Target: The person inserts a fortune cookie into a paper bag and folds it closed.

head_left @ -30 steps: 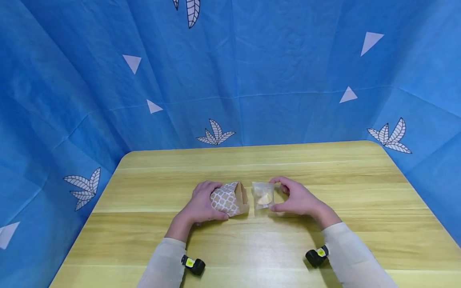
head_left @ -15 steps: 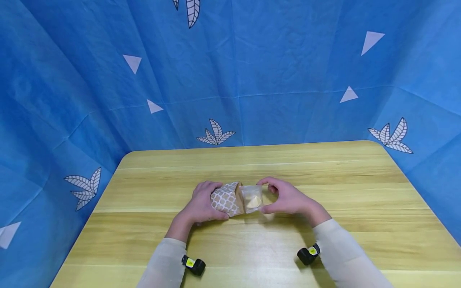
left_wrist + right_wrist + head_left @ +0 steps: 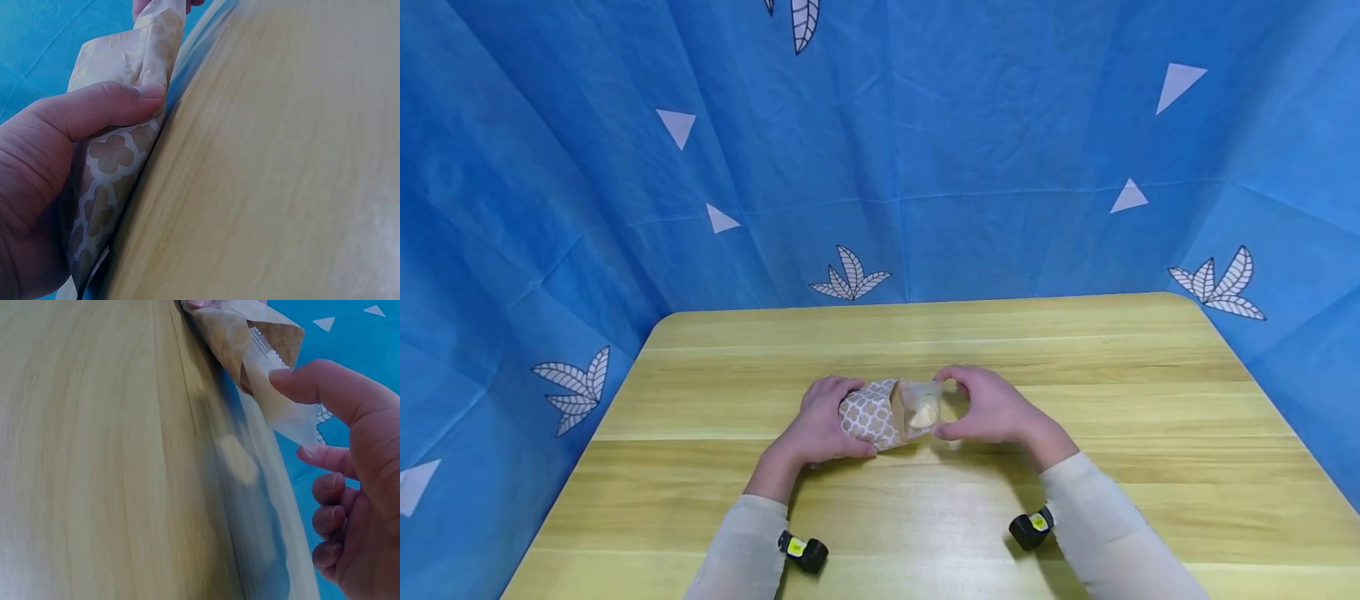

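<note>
A brown paper bag (image 3: 868,414) with a white lattice pattern lies on its side, its mouth facing right. My left hand (image 3: 829,422) grips it from the left; in the left wrist view the thumb (image 3: 119,106) presses along its side. At the mouth is a small translucent packet (image 3: 922,408) with a pale piece inside. My right hand (image 3: 992,408) holds the packet's right edge between thumb and index finger. In the right wrist view, the packet's serrated end (image 3: 265,350) sits inside the bag's opening, the other fingers curled.
The wooden table (image 3: 925,517) extends around both hands. Blue patterned cloth (image 3: 1000,150) hangs behind and at the sides. A black camera is strapped at each wrist.
My right hand has moved left with the packet, from apart from the bag to partly in its mouth. The left hand and the bag have stayed in place.
</note>
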{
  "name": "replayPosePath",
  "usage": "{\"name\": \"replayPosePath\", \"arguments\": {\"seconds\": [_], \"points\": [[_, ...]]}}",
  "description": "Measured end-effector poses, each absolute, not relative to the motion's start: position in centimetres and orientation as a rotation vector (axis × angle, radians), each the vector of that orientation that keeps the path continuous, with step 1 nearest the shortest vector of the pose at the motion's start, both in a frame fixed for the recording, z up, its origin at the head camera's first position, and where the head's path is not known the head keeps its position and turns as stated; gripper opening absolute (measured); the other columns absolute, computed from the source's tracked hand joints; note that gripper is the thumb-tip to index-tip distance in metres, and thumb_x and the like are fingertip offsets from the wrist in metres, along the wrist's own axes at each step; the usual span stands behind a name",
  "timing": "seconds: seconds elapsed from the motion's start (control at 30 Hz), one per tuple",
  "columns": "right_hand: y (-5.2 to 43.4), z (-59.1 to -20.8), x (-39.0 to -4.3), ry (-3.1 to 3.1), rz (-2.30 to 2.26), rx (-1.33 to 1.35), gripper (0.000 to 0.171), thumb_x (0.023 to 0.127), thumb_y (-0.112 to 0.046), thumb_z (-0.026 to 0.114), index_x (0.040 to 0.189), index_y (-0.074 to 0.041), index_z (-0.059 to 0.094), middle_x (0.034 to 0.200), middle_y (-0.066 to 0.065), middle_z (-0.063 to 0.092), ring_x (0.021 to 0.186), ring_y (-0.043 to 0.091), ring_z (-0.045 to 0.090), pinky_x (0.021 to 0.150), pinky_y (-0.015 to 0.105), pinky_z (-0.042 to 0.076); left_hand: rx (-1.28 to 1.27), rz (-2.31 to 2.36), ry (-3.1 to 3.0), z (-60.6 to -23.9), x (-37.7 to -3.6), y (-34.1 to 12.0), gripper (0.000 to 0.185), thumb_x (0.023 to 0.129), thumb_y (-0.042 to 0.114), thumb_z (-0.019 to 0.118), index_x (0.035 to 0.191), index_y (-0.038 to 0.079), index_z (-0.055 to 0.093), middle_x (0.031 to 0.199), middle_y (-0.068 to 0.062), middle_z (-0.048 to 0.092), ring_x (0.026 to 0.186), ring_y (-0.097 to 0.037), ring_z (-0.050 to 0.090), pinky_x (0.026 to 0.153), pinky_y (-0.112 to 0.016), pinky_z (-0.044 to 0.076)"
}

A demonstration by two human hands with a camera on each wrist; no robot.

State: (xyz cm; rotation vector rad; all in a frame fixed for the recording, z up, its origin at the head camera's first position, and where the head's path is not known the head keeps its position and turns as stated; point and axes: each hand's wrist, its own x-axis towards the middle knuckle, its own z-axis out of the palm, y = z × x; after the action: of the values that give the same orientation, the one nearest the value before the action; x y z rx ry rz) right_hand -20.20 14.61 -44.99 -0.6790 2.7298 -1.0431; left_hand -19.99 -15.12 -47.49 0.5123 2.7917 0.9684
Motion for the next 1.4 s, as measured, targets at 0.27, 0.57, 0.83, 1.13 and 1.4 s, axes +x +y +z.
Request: {"name": "replayPosePath", "arguments": {"seconds": [0.27,0.57,0.83,1.13,1.4], "points": [[13.6,-45.4,-20.4,2.791,-1.016,-0.741,0.08,0.068,-0.042,0.087,0.134,-0.007,0.059,0.131,0.009,0.06,0.111,0.03,0.059,0.096,0.046,0.046,0.507,0.961,2.79,-47.4,-20.0,-15.1,0.101,0.056,0.042,0.095,0.143,0.015,0.052,0.137,-0.003,0.048,0.132,-0.028,0.035,0.108,-0.049,0.03],[12.8,-46.0,-20.4,2.744,-1.072,-0.757,0.084,0.067,-0.041,0.09,0.138,-0.009,0.057,0.135,0.008,0.058,0.117,0.028,0.056,0.1,0.045,0.043,0.537,0.949,2.806,-47.4,-20.1,-15.1,0.1,0.055,0.042,0.094,0.142,0.014,0.052,0.136,-0.003,0.049,0.133,-0.029,0.035,0.11,-0.049,0.027],[13.2,-46.5,-20.3,2.572,-1.296,-0.683,0.092,0.068,-0.045,0.091,0.146,-0.016,0.052,0.123,0.008,0.058,0.106,0.023,0.053,0.093,0.043,0.044,0.565,0.953,2.804,-47.5,-20.2,-15.2,0.1,0.055,0.044,0.093,0.141,0.013,0.053,0.136,-0.004,0.049,0.133,-0.029,0.035,0.111,-0.048,0.025],[14.1,-47.1,-19.8,2.588,-1.489,-0.653,0.068,0.076,-0.027,0.089,0.136,-0.011,0.061,0.078,0.016,0.038,0.074,0.024,0.039,0.072,0.041,0.036,0.509,0.948,2.797,-47.5,-20.0,-15.1,0.1,0.056,0.043,0.094,0.142,0.014,0.052,0.139,-0.004,0.048,0.135,-0.029,0.033,0.111,-0.049,0.026],[14.2,-47.5,-19.6,2.596,-1.447,-0.67,0.065,0.076,-0.031,0.089,0.134,-0.014,0.064,0.072,0.011,0.038,0.07,0.021,0.039,0.071,0.038,0.037,0.514,0.954,2.802,-47.4,-20.0,-15.1,0.1,0.056,0.043,0.094,0.142,0.014,0.052,0.138,-0.003,0.048,0.135,-0.028,0.032,0.111,-0.049,0.026]]}}
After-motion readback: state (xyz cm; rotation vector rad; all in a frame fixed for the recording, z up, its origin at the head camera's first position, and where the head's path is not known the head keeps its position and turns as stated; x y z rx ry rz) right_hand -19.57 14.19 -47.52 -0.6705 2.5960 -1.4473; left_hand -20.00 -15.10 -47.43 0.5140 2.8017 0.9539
